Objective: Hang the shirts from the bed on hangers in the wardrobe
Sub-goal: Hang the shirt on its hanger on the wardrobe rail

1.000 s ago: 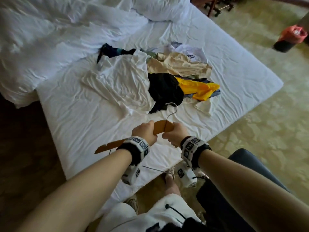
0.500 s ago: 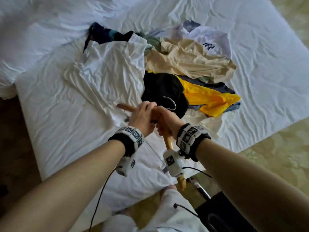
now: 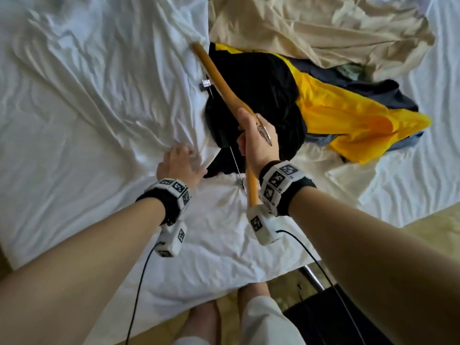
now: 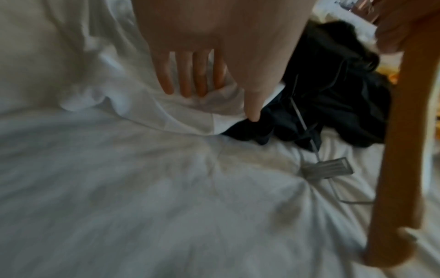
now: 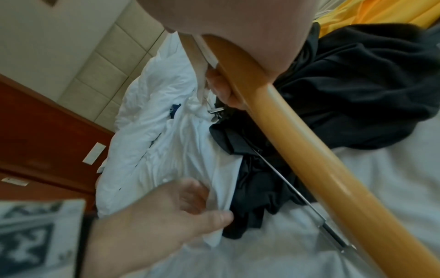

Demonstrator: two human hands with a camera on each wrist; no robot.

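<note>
A person's right hand (image 3: 257,138) grips a wooden hanger (image 3: 219,78) at its middle, near frame center in the head view, with 1 end tucked into the white shirt (image 3: 104,90) spread over the left half of the frame. The left hand (image 3: 180,164), fingers extended and thumb out, presses on the shirt's lower edge just left of center. A black shirt (image 3: 258,95) lies under the hanger, a yellow one (image 3: 348,115) at right and a beige one (image 3: 311,28) at the top, all on the white bed (image 3: 224,245).
</note>
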